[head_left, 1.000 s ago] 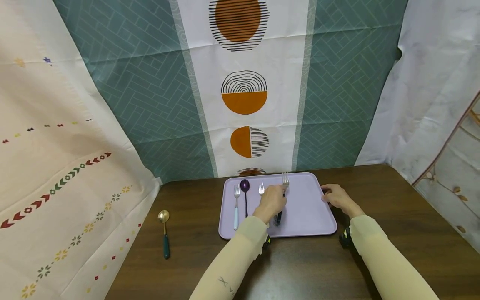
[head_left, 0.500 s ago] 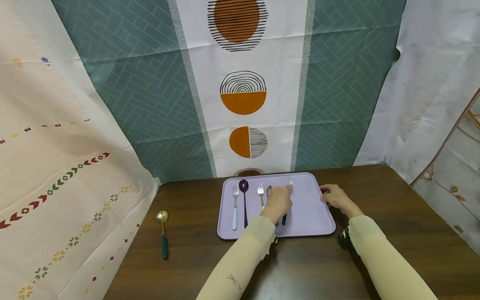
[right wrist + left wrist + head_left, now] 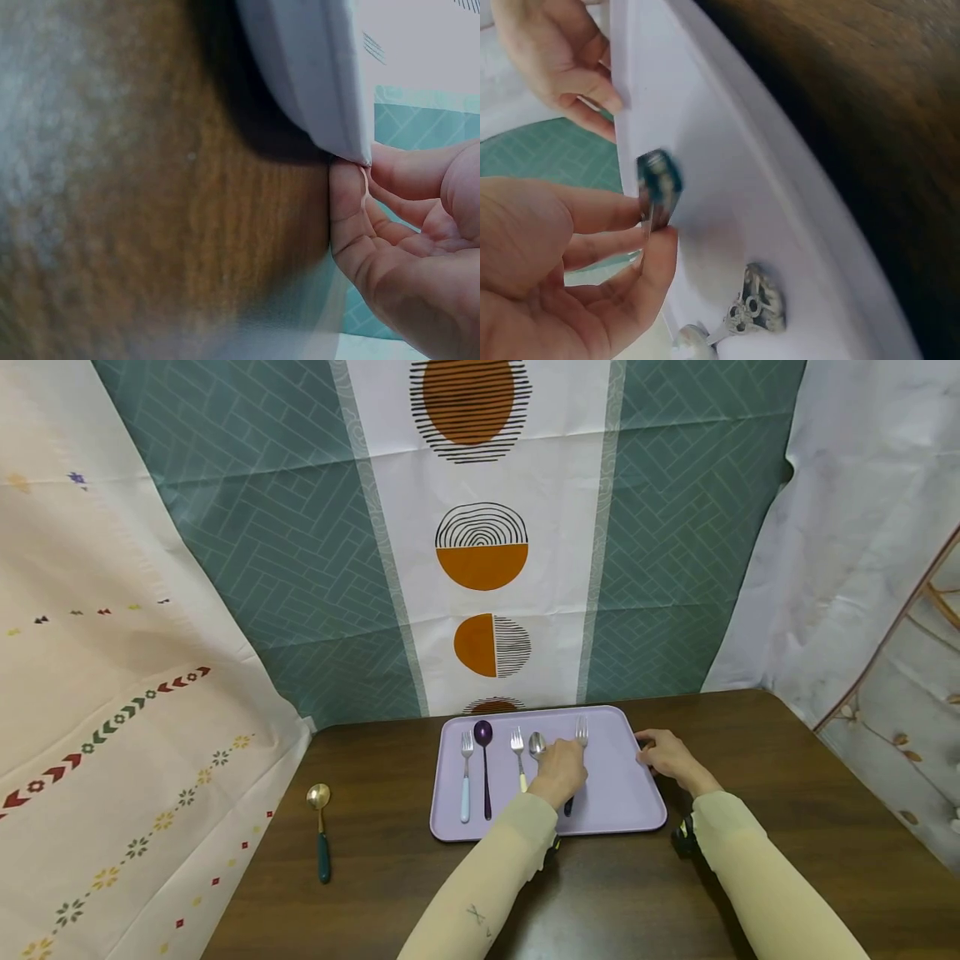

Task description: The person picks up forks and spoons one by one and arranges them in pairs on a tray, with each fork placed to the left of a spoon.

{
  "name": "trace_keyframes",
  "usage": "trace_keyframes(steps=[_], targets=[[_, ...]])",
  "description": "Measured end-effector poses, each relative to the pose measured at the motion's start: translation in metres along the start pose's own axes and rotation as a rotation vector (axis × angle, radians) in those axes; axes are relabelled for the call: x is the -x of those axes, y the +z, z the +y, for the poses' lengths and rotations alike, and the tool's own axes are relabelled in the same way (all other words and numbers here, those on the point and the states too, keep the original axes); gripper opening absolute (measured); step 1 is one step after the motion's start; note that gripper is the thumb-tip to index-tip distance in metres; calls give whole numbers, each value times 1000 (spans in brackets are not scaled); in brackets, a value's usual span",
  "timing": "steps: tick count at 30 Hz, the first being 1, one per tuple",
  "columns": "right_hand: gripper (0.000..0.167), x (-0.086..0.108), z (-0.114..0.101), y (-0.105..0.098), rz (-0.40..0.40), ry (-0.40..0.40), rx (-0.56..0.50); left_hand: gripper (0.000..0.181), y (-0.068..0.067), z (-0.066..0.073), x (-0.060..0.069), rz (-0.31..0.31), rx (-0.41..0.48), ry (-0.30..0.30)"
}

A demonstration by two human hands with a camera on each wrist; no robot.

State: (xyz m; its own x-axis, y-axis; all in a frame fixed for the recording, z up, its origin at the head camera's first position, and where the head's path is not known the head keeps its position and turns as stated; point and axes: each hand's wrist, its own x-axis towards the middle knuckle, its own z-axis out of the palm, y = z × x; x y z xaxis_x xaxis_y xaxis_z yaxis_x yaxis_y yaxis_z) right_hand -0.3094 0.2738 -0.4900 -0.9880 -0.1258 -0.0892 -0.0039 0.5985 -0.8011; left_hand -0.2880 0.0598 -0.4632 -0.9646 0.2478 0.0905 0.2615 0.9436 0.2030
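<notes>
My left hand [image 3: 561, 772] pinches a silver fork [image 3: 582, 731] with a dark handle, over the right half of the lilac tray [image 3: 626, 797]. In the left wrist view the dark green handle end [image 3: 660, 180] shows between thumb and fingers. Left of that hand lies a silver spoon [image 3: 537, 743], whose ornate handle [image 3: 759, 304] is hidden in the head view. A cream-handled fork [image 3: 517, 742], a dark purple spoon [image 3: 483, 733] and a light-blue-handled fork [image 3: 466, 785] lie further left. The right hand [image 3: 670, 758] grips the tray's right rim [image 3: 341, 90] between thumb and fingers.
A gold spoon [image 3: 322, 827] with a green handle lies on the brown wooden table [image 3: 375, 893], left of the tray. Patterned cloths [image 3: 322, 568] hang behind the table and at both sides.
My left hand has shifted right and a little toward me with the fork, uncovering the silver spoon's bowl. The right hand keeps its place on the rim. The head view has turned slightly.
</notes>
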Motion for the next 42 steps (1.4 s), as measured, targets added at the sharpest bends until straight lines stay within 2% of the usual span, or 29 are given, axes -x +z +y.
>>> trace_keyframes(steps=[2,10,18,21,23,26,33,42], targets=[[50,0,0,0,-2,1,2,3,2,0,0,-18,4,4],[51,-3,2,-1,-4,3,-6,5,0,1,-3,-84,6,61],[51,-5,3,-1,-6,14,-7,5,-8,1,-5,-256,49,21],[52,-4,3,0,-8,14,-8,16,-12,-1,-5,-317,52,35],[52,-3,2,0,-9,18,-8,23,-14,-2,-6,-336,47,41],[52,-3,1,0,-12,19,-4,28,-14,-3,-7,-329,41,45],[52,-3,0,-1,-15,32,-4,33,-8,-5,-10,-259,64,22],[52,0,-1,0,-12,25,-9,29,-1,-4,-12,-219,182,-51]])
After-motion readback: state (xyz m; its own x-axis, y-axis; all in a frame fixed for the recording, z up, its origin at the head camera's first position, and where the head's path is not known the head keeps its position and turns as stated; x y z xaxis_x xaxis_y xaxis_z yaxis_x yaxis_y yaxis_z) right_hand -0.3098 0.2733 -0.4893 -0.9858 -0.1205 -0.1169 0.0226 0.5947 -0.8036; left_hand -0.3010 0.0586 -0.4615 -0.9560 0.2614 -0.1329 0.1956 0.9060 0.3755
